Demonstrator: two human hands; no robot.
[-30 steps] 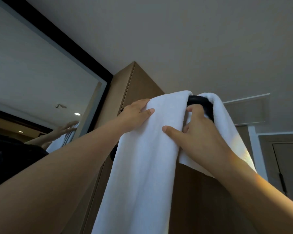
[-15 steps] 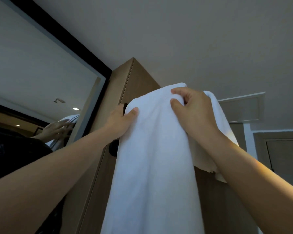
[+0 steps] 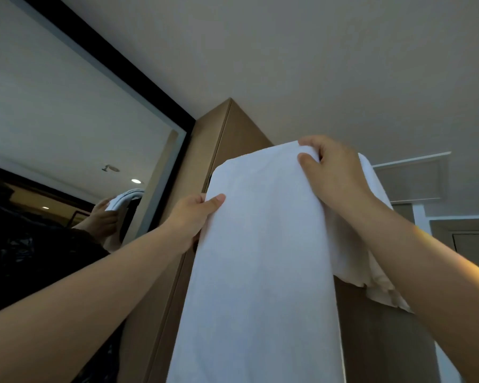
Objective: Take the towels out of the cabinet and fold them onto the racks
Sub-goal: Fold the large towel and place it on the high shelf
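I see 1 white towel [image 3: 260,258] draped up high in front of the wooden cabinet [image 3: 233,128], front panel hanging long. Left hand [image 3: 194,219] pinches its left edge, thumb on the front. Right hand [image 3: 332,175] has its fingers curled tight round the top fold.

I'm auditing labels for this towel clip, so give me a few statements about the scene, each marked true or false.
1. The left hand pinches the left edge of the white towel. True.
2. The right hand grips the towel's lower hanging end. False: it grips the top.
3. The mirror shows no hand. False: it reflects a hand on a towel.
4. The towel hangs in front of a wooden cabinet. True.
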